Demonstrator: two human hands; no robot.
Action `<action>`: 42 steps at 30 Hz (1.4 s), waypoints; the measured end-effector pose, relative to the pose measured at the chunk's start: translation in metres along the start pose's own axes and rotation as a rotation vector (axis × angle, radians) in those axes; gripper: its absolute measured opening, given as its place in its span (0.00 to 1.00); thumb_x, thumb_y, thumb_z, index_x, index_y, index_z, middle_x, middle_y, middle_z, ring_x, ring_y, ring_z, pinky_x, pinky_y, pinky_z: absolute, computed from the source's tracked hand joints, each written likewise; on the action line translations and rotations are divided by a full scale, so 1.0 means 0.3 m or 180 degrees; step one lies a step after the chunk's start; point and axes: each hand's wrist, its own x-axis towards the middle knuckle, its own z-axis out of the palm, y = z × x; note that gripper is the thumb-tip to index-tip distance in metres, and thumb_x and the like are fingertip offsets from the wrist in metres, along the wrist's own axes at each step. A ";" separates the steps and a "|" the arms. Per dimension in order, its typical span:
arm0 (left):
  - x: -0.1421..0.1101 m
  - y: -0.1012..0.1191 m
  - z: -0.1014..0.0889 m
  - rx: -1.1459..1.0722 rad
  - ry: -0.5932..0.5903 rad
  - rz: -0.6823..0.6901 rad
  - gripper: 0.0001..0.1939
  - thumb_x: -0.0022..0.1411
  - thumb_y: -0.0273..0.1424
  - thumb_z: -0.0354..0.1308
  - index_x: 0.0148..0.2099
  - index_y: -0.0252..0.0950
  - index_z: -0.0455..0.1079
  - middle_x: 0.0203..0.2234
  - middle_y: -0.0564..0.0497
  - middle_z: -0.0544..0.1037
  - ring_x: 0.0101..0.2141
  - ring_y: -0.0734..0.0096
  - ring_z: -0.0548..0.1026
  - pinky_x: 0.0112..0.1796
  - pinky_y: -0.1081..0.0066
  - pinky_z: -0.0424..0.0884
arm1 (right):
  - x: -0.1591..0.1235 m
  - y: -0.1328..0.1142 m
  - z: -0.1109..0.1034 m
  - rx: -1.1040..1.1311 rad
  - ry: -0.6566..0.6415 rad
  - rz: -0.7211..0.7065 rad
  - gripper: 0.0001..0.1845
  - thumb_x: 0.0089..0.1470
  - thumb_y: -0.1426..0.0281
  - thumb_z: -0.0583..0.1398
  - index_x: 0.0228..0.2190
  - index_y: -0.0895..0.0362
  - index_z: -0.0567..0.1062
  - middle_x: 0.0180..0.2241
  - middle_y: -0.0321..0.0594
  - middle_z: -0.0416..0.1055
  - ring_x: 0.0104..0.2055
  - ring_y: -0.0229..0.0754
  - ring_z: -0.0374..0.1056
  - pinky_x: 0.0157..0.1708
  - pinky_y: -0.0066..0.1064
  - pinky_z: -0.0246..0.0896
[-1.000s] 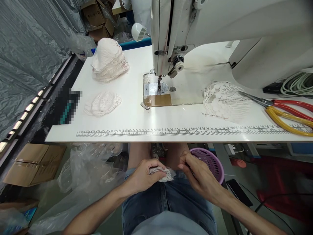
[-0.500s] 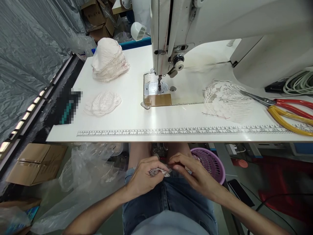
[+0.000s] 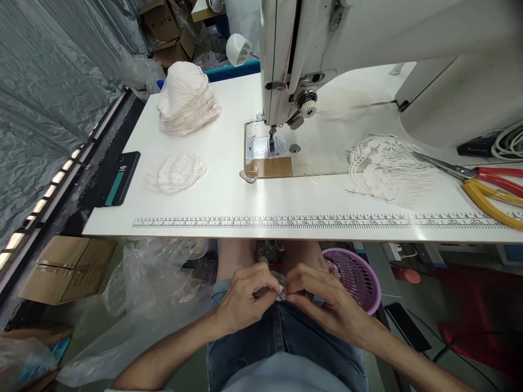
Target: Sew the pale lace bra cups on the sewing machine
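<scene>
Over my lap, my left hand (image 3: 248, 298) is closed around a small white lace piece (image 3: 281, 293), most of it hidden by the fingers. Close beside it, my right hand (image 3: 322, 296) pinches at the lace's right edge with thumb and forefinger. Both hands are below the front edge of the sewing table (image 3: 229, 209). Above them stands the sewing machine (image 3: 281, 65), its presser foot (image 3: 272, 142) over the needle plate with no fabric under it. One flat lace piece (image 3: 177, 173) lies left of the needle, and a fringed lace pile (image 3: 386, 169) lies to the right.
A stack of pale fabric cups (image 3: 186, 100) sits at back left. Scissors (image 3: 469, 177) with red and yellow handles lie at right, points touching the lace pile. A phone (image 3: 122, 178) rests at the left edge. Below are a purple basket (image 3: 362, 280) and plastic bags (image 3: 151, 305).
My right hand has moved left from a spot apart to the lace at my left hand. The lace is now more covered by fingers. The view has shifted slightly.
</scene>
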 end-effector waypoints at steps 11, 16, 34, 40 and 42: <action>-0.007 -0.010 0.002 0.0708 0.0118 0.0677 0.06 0.60 0.20 0.52 0.33 0.35 0.64 0.22 0.53 0.68 0.24 0.76 0.64 0.27 0.76 0.61 | 0.008 0.006 0.016 -0.0158 0.0132 -0.0017 0.04 0.60 0.74 0.52 0.36 0.55 0.67 0.32 0.39 0.65 0.34 0.37 0.63 0.32 0.27 0.57; -0.010 -0.008 0.008 0.0781 0.0153 0.0644 0.06 0.60 0.20 0.49 0.33 0.35 0.62 0.21 0.54 0.66 0.23 0.76 0.63 0.26 0.75 0.61 | 0.012 -0.014 0.024 -0.0482 0.0142 -0.0183 0.06 0.60 0.75 0.51 0.35 0.56 0.68 0.31 0.39 0.65 0.32 0.36 0.63 0.29 0.26 0.56; -0.018 -0.004 0.020 0.0563 0.0219 0.0312 0.05 0.57 0.20 0.52 0.35 0.34 0.65 0.21 0.54 0.68 0.23 0.77 0.64 0.25 0.76 0.60 | 0.011 0.009 0.024 0.2165 0.0214 0.1177 0.10 0.61 0.63 0.52 0.30 0.55 0.62 0.34 0.35 0.57 0.26 0.31 0.50 0.23 0.25 0.47; -0.019 -0.007 0.018 0.0468 0.0163 0.0169 0.05 0.57 0.21 0.51 0.34 0.34 0.66 0.21 0.54 0.67 0.22 0.77 0.64 0.24 0.76 0.58 | 0.005 0.023 0.030 0.3050 0.0319 0.1208 0.10 0.58 0.63 0.55 0.31 0.56 0.62 0.31 0.34 0.57 0.22 0.28 0.48 0.19 0.24 0.41; -0.025 -0.010 0.018 0.0462 0.0135 0.0088 0.05 0.56 0.21 0.51 0.33 0.34 0.66 0.20 0.54 0.67 0.22 0.77 0.64 0.24 0.76 0.58 | 0.010 0.022 0.022 0.3090 0.0463 0.1266 0.11 0.58 0.63 0.56 0.30 0.56 0.61 0.29 0.33 0.55 0.22 0.29 0.48 0.18 0.23 0.40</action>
